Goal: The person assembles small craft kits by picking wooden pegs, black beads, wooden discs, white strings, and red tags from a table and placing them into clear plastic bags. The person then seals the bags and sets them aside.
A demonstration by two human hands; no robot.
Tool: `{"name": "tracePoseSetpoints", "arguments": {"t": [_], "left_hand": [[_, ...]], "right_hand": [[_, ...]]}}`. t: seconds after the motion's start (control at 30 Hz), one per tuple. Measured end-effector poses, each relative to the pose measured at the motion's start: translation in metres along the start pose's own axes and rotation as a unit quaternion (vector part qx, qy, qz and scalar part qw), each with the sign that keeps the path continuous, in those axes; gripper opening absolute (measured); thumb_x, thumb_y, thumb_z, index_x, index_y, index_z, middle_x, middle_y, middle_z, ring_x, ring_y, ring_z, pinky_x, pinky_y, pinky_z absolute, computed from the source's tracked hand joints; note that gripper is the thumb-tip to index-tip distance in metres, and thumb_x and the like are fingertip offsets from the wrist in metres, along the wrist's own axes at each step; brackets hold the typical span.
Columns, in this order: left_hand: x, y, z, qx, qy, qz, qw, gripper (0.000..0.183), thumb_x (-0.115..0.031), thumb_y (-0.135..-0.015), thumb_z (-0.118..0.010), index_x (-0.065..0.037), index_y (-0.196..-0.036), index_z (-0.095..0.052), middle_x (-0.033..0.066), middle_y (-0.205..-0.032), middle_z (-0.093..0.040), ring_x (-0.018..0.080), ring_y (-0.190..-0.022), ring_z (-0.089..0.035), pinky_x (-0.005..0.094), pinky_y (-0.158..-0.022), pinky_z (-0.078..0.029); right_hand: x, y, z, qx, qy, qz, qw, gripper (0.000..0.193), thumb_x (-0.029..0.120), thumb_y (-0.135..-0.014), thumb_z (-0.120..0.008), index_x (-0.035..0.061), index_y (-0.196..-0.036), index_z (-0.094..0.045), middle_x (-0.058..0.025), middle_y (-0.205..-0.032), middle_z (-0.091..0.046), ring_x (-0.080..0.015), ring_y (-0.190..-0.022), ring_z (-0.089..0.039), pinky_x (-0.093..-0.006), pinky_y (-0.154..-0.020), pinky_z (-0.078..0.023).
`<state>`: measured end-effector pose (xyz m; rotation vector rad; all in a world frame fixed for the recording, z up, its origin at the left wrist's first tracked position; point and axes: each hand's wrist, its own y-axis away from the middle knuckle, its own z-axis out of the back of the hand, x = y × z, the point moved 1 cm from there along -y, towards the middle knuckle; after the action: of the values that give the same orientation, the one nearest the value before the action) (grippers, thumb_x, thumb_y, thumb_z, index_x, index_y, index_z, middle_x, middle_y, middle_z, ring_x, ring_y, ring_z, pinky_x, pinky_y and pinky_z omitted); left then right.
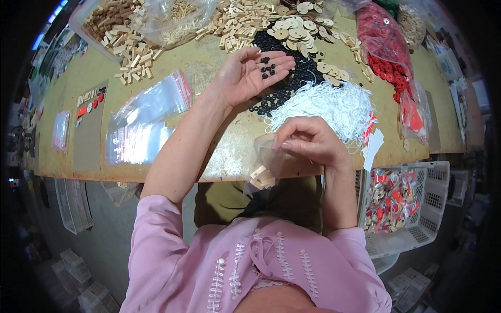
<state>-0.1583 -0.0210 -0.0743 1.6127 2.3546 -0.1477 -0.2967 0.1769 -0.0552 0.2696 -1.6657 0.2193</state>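
Note:
My left hand (242, 81) is palm up with its fingers stretched out. Several small black beads (268, 71) lie on those fingers, above a pile of the same black beads (284, 88). Close to the table's front edge, my right hand (313, 141) pinches the upper rim of a clear plastic bag (265, 156) between thumb and fingers. The bag hangs down with a few pale wooden blocks (262, 177) at its bottom. Just beyond the right hand lies a heap of white strings (323, 107).
Wooden blocks (136, 57) and wooden discs (297, 35) are heaped at the back. Red discs (389, 68) spill from a bag at right. Flat clear bags (151, 115) lie at left, near a board with sample parts (94, 117). A white crate (430, 208) of filled bags stands lower right.

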Motion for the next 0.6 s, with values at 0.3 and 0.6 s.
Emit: {"name": "tracePoseSetpoints", "arguments": {"t": [0.3,0.6], "left_hand": [[-0.018,0.026,-0.038,0.017,-0.037,-0.078,0.996,0.055,-0.026,-0.112,-0.029,0.021,-0.130,-0.050,0.0301,-0.128,-0.062,0.0364,-0.114,-0.065,0.0413,-0.105,-0.056],[0.004,0.069,-0.097,0.028,-0.310,-0.048,0.949,0.060,-0.042,-0.112,-0.032,0.008,-0.122,-0.065,0.0151,-0.116,-0.070,0.0220,-0.104,-0.067,0.0358,-0.098,-0.054]], "right_hand": [[0.048,-0.001,-0.024,-0.115,0.277,0.078,0.951,0.008,0.001,-0.094,-0.065,-0.0019,-0.100,-0.067,-0.0056,-0.101,-0.067,-0.0147,-0.094,-0.064,-0.0293,-0.084,-0.053],[0.068,-0.016,-0.040,-0.110,0.307,0.108,0.939,0.008,0.000,-0.093,-0.066,-0.0016,-0.100,-0.068,-0.0080,-0.112,-0.065,-0.0170,-0.105,-0.063,-0.0298,-0.091,-0.052]]}}
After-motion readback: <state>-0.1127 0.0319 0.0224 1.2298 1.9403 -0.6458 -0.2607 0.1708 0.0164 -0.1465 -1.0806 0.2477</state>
